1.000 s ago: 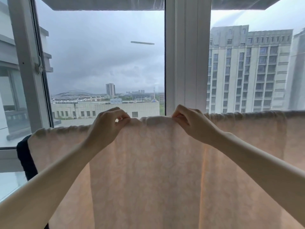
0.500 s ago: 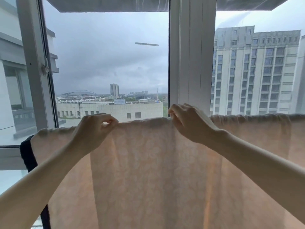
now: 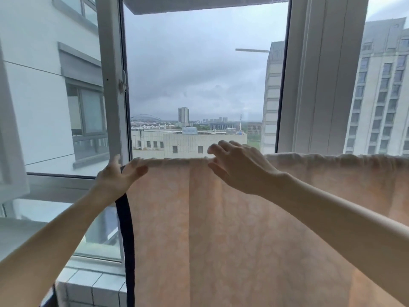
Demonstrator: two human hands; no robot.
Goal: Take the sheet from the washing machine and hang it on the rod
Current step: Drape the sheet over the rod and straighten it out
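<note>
Setting: a window bay high up, with white window frames (image 3: 112, 85) and a wide white mullion (image 3: 318, 74) to the right of centre.
Outlook: grey overcast sky, a tall pale tower block (image 3: 380, 96) at right, low buildings and a distant skyline in the middle.
Sill: a white tiled ledge (image 3: 88, 289) at lower left, under the glass.
Sheet (image 3: 243, 229): pale peach cloth with a faint pattern, draped over a horizontal line at the level of the hands; the rod itself is covered by the fabric. It hangs in long vertical folds, backlit, and its gathered top edge runs off to the right.
Dark strip (image 3: 127, 229): a navy band hanging along the sheet's left edge.
Left hand (image 3: 117, 177): at the sheet's left top corner, fingers loosely extended, touching the edge.
Right hand (image 3: 239, 167): fingers spread and relaxed over the top edge near the middle; contact unclear.
</note>
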